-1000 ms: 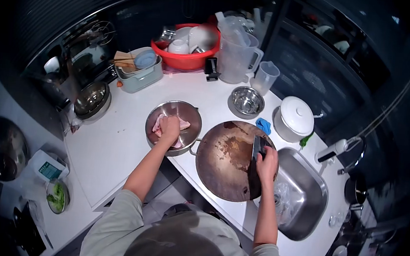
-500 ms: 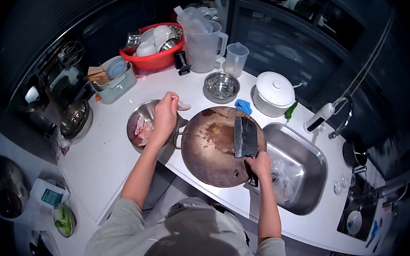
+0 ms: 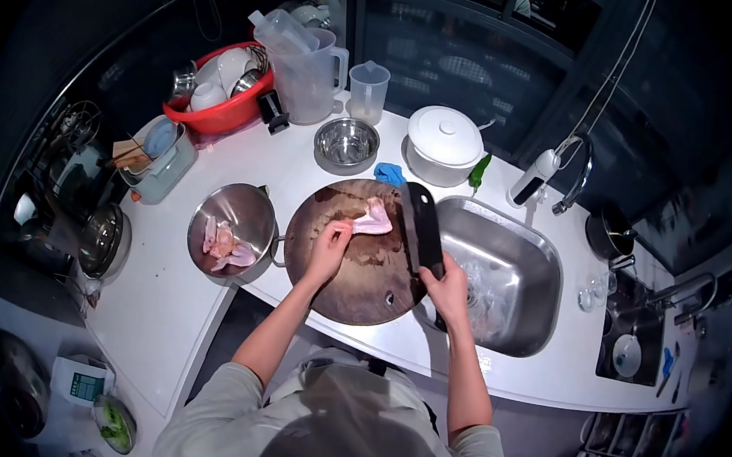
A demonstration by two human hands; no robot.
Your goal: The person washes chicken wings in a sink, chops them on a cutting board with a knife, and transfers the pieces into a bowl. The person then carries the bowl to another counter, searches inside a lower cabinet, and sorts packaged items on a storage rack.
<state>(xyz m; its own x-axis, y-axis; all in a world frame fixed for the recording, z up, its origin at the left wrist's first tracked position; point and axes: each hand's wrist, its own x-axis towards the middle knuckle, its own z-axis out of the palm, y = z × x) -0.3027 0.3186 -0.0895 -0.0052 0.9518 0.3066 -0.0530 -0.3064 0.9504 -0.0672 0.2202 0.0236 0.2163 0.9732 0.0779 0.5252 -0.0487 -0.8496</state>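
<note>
On the round wooden chopping board (image 3: 336, 286) lies a raw chicken wing (image 3: 373, 221), bent at its joint. My left hand (image 3: 330, 247) pinches the wing's near-left end with closed fingers. A cleaver (image 3: 423, 229) with a dark blade is held in my right hand (image 3: 447, 288), wrapped round its handle. The blade stands tilted over the board's right edge, apart from the wing. To the left of the board, a steel bowl (image 3: 252, 198) holds several raw chicken pieces (image 3: 225, 247).
Right of the board is a steel sink (image 3: 531, 319) with clear plastic inside. Behind stand a steel basin (image 3: 345, 168), a blue cloth (image 3: 390, 174), a white lidded pot (image 3: 443, 153) and a green chili (image 3: 479, 174). A red tub (image 3: 233, 117) of dishes sits back left.
My left hand has moved from above the steel bowl to the board, bringing the chicken wing onto it. The cleaver has turned in my right hand from flat to more upright, near the board's right edge.
</note>
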